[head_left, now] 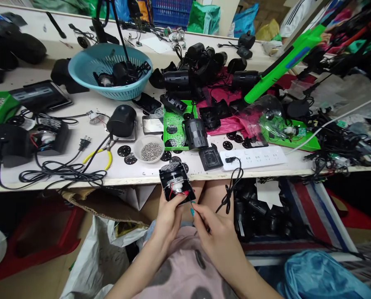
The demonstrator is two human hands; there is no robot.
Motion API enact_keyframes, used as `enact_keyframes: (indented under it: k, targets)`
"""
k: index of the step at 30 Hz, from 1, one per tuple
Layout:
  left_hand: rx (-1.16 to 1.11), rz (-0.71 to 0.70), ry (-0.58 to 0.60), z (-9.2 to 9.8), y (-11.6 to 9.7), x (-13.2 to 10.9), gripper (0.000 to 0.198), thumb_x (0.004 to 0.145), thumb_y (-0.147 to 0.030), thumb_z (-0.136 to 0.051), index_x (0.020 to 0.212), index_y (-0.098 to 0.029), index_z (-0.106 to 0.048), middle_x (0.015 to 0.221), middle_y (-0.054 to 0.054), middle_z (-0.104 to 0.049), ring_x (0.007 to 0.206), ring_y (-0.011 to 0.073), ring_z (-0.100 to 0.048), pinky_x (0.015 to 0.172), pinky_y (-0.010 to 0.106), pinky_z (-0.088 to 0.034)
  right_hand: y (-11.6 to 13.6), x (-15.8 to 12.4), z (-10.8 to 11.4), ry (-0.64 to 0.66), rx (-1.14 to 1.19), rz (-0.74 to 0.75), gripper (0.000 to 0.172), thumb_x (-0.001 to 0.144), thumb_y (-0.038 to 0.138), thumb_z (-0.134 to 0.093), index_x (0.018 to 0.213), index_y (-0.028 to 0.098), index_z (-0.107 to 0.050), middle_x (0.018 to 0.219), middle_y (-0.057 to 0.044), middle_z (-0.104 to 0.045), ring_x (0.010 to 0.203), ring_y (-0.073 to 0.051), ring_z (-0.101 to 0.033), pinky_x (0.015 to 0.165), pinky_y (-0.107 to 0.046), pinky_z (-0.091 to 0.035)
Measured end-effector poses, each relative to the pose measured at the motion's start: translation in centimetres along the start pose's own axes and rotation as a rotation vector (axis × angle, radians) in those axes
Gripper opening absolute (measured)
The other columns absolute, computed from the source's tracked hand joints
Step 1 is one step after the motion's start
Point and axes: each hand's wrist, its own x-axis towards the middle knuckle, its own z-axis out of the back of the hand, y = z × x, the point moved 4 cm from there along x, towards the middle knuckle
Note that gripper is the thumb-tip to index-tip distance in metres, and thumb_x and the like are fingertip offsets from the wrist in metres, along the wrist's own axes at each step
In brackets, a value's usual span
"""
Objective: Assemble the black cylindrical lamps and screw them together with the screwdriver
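My left hand (170, 214) grips an open black device housing (164, 179) just off the table's front edge. Inside the housing sit a clear and white motor-like part (176, 184) and red wires, with a round grille at its far end. Close to the housing's lower right corner, my right hand (215, 226) pinches a thin black cord (191, 202). Part of that cord is hidden by the fingers, and I cannot tell where it ends. A bowl of small metal screws (151, 151) stands on the table just beyond the housing.
Beyond the hands, the white table (123, 178) carries a blue colander (111, 89), a green tray (168, 143), yellow-handled pliers (108, 158) and a white power strip (255, 158). Black housings and coiled cords (76, 174) lie around. A bin of black parts (266, 220) sits below, right.
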Motion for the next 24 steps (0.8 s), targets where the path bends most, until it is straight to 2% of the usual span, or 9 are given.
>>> enact_keyframes:
  k: [5,8,12,15,18,24]
  targets:
    - [-0.039,0.217,0.071,-0.4,0.6,-0.2,0.037,0.059,-0.017,-0.082,0.091,-0.014,-0.065,0.077,0.004,-0.072,0.063,0.0164,-0.065,0.055,0.025,-0.051,-2.9,-1.1,-1.9,-0.042,0.366,-0.087,0.016,0.1,0.022,-0.049,0.106,0.02,-0.064,0.084,-0.001,-0.076,0.071,-0.011,-0.074,0.064,-0.018,-0.057]
    - [-0.062,0.249,0.108,-0.6,0.5,-0.3,0.034,0.057,-0.015,-0.082,0.087,-0.013,-0.066,0.078,0.005,-0.073,0.066,0.0161,-0.066,0.058,0.025,-0.053,-3.6,-1.1,-2.1,0.007,0.488,-0.163,0.013,0.099,0.026,-0.052,0.102,0.021,-0.064,0.084,0.0,-0.076,0.074,-0.012,-0.073,0.068,-0.019,-0.058]
    - [-0.051,0.204,0.109,-0.6,-0.5,-0.3,0.036,0.055,-0.011,-0.083,0.088,-0.012,-0.069,0.09,0.006,-0.076,0.077,0.0185,-0.07,0.074,0.029,-0.058,-2.9,-0.2,-0.2,0.092,0.374,-0.086,0.008,0.094,0.027,-0.061,0.093,0.022,-0.067,0.08,0.001,-0.072,0.072,-0.012,-0.067,0.068,-0.02,-0.052]
    - [-0.016,0.18,0.149,-0.8,-1.0,-0.5,0.04,0.057,-0.012,-0.084,0.095,-0.012,-0.071,0.091,0.006,-0.077,0.076,0.0203,-0.072,0.07,0.029,-0.059,-2.6,0.5,1.4,0.137,0.326,-0.021,0.009,0.094,0.026,-0.06,0.099,0.022,-0.067,0.089,0.0,-0.072,0.081,-0.012,-0.067,0.073,-0.021,-0.05]
    - [-0.001,0.151,0.167,-1.0,-1.1,-0.8,0.04,0.057,-0.012,-0.084,0.095,-0.013,-0.071,0.084,0.005,-0.076,0.073,0.0207,-0.072,0.068,0.03,-0.058,-2.9,1.0,2.3,0.131,0.316,-0.053,0.013,0.098,0.027,-0.055,0.1,0.024,-0.067,0.092,0.0,-0.072,0.084,-0.012,-0.067,0.073,-0.02,-0.05]
    - [0.03,0.06,0.056,-0.5,-0.8,-1.1,0.047,0.054,-0.013,-0.085,0.097,-0.018,-0.067,0.084,0.002,-0.075,0.076,0.0173,-0.07,0.075,0.028,-0.055,-2.6,1.4,2.5,0.086,0.281,-0.079,0.011,0.094,0.024,-0.06,0.104,0.026,-0.063,0.095,0.002,-0.072,0.087,-0.011,-0.068,0.079,-0.019,-0.052]
